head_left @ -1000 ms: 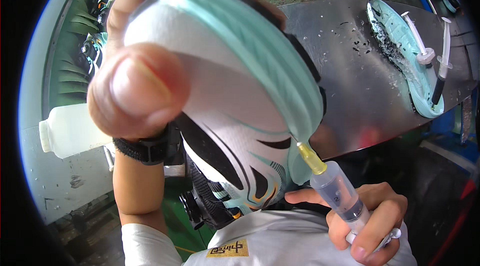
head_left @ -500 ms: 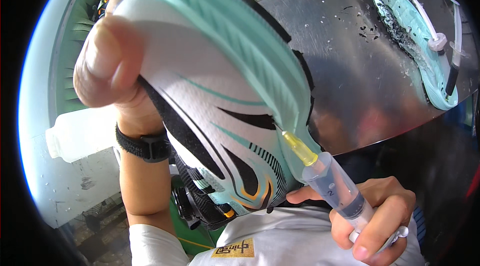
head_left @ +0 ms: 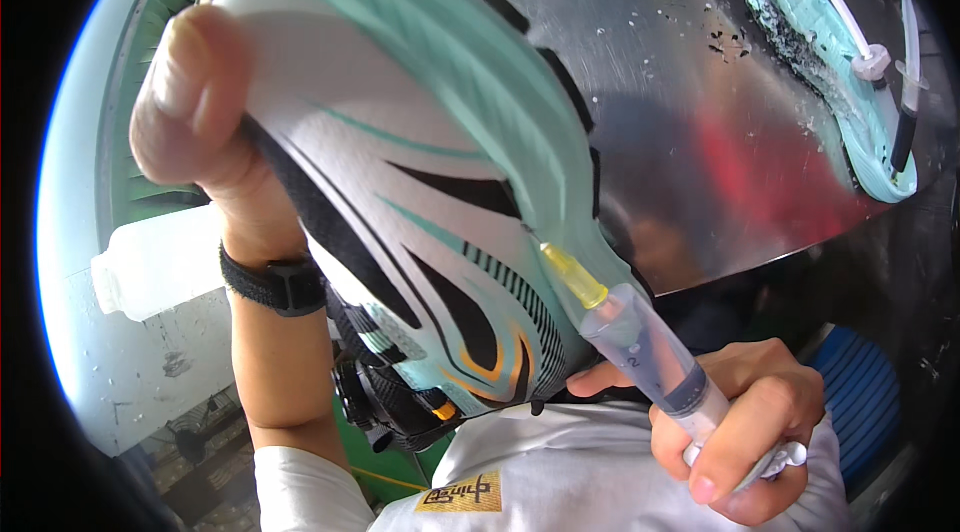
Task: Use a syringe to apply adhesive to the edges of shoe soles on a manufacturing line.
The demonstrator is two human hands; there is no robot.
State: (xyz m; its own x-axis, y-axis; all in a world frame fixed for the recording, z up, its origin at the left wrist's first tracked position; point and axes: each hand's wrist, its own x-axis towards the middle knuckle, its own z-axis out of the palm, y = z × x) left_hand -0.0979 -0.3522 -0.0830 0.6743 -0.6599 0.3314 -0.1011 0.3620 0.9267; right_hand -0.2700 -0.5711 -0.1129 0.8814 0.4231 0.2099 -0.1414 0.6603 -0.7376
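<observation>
A white and mint-green running shoe, with black flame-like shapes and orange lines, fills the middle of the view, its side toward me. Near its toe my left hand grips it, thumb on the upper and the other fingers mostly hidden behind. In my right hand is a clear syringe with a yellow needle hub. The needle tip meets the shoe at the seam between upper and mint midsole, or is very close to it. My right index finger reaches the shoe's heel end.
At right, a metal tabletop bears scraps and a loose mint sole with black residue; two white-handled brushes rest by it. A white plastic bottle lies at left on a pale surface.
Shoe, left hand and syringe have all shifted a little left and slightly upward together. The needle stays at the same seam.
</observation>
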